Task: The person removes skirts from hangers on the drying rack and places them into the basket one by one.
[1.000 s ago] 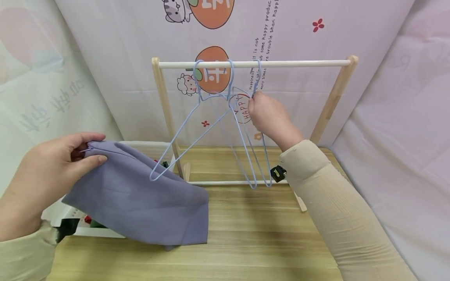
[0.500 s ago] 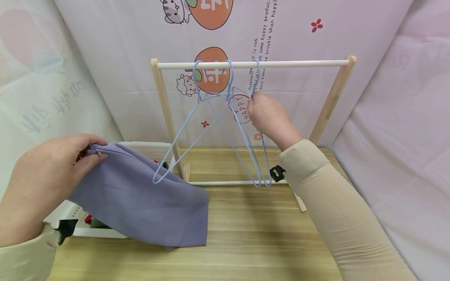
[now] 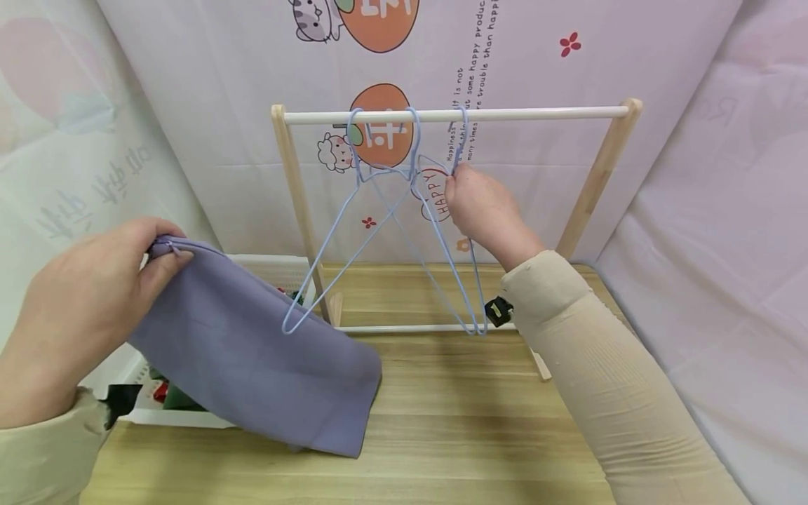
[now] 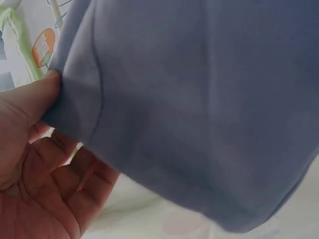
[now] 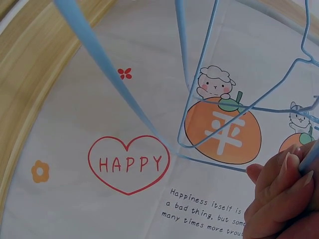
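My left hand (image 3: 95,301) pinches the top corner of a lavender garment (image 3: 252,358) between thumb and fingers, beside a small zipper pull (image 3: 176,247). The garment slants down to the right, its lower end low over the table. In the left wrist view the thumb lies on the cloth (image 4: 149,99) and the other fingers are behind its edge. My right hand (image 3: 482,207) grips the neck of a blue wire hanger (image 3: 466,133), whose hook is over the rack's top bar (image 3: 543,114). Two more blue hangers hang left of it, one by its hook (image 3: 416,137).
The wooden-ended rack (image 3: 293,168) stands at the back of the wood-grain table (image 3: 473,435). Behind the garment sits a white basket (image 3: 271,261) with red and green items, partly hidden. Printed white cloth (image 3: 543,70) closes in the back and sides.
My left hand has raised the garment's pinched corner slightly, and its lower end has swung a little. The left and middle hangers have swayed. My right hand stays at the hanger's neck.
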The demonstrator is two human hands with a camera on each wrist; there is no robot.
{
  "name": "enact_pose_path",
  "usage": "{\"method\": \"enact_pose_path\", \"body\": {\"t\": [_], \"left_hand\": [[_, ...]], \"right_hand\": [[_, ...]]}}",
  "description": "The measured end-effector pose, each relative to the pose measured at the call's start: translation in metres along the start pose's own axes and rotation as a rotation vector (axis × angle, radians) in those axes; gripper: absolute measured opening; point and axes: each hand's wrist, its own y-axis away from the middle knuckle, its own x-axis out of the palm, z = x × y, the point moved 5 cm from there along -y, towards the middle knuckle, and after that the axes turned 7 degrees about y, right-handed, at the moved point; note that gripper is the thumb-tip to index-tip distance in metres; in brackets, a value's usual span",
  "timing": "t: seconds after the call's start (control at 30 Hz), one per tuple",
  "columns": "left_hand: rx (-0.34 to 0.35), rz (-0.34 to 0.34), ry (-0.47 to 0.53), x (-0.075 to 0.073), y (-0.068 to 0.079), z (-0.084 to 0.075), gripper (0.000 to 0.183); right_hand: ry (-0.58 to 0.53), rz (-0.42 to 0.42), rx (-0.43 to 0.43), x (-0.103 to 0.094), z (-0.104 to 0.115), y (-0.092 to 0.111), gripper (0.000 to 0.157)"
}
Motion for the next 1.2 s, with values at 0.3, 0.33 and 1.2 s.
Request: {"method": "enact_pose_path", "body": {"t": [0.3, 0.33, 1.2], "left_hand": [[0.086, -0.230, 0.026, -0.003, -0.012, -0.005, 0.038], [0.100, -0.250, 0.019, -0.004, -0.013, -0.006, 0.038], [-0.296, 0.255, 0.214, -0.011, -0.037, 0.031, 0.030]], "right_hand": [[0.001, -0.011, -0.011, 0.001, -0.001, 0.001, 0.045], [0.002, -0.010, -0.010, 0.001, -0.001, 0.001, 0.045], [-0.011, 0.006, -0.001, 0.001, -0.003, -0.001, 0.047]]}}
